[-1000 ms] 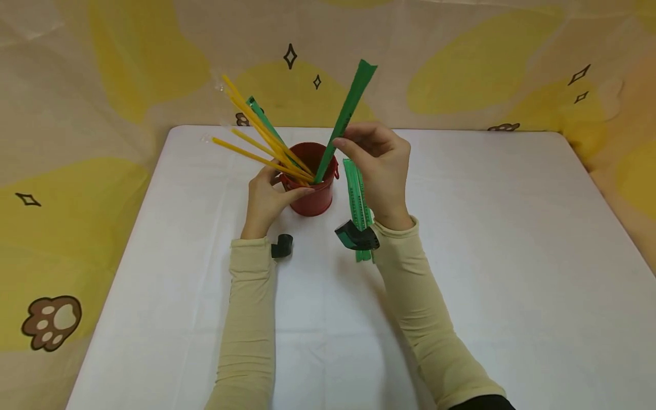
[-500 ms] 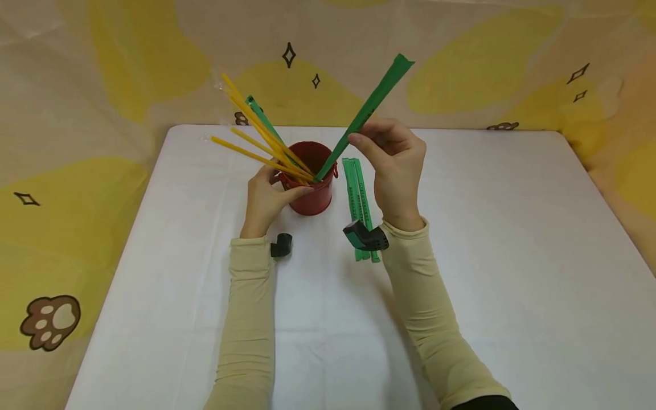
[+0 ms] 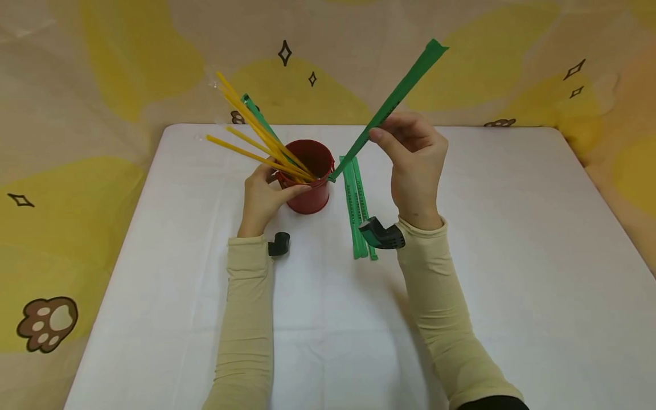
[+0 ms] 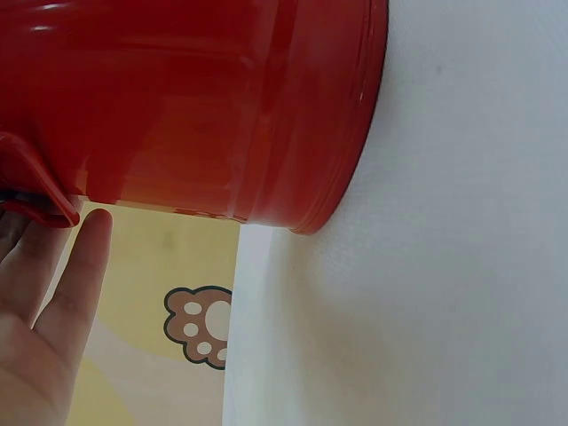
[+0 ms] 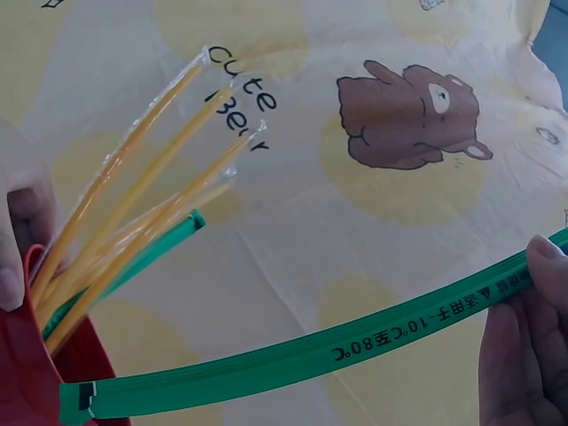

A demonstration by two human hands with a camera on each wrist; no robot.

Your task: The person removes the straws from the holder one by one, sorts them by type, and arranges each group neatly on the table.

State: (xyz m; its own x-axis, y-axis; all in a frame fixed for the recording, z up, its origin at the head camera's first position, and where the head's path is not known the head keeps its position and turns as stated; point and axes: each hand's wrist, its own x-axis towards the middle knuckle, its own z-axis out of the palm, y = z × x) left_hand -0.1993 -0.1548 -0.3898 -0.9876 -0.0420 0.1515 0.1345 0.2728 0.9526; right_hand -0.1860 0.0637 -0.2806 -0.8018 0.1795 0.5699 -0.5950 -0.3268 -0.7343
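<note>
Here's the right hand (image 3: 417, 165), raised over the bench to the right, thumb and fingertips closed in a pinch on a long green wrapped straw (image 3: 407, 85) near its middle; the straw slants, top end up and right, lower end right by the rim of a small red metal bucket (image 3: 312, 200), contact there impossible to call. Over to the left hand (image 3: 263, 196), curved around the bucket's near left side, thumb along the front, fingers behind, gripping it as it stands on the bench. Out of the bucket lean yellow straws in clear wrappers (image 3: 258, 130) and another green straw (image 3: 262, 119), all tipping left. Beneath it all, a white-covered bench (image 3: 512, 285), with flat green wrapped straws (image 3: 353, 205) lying just right of the bucket. Behind, a beige fabric backdrop (image 3: 384, 34) with yellow patches, stars and paw prints, plus a brown bear (image 5: 408, 115) in the right wrist view.
</note>
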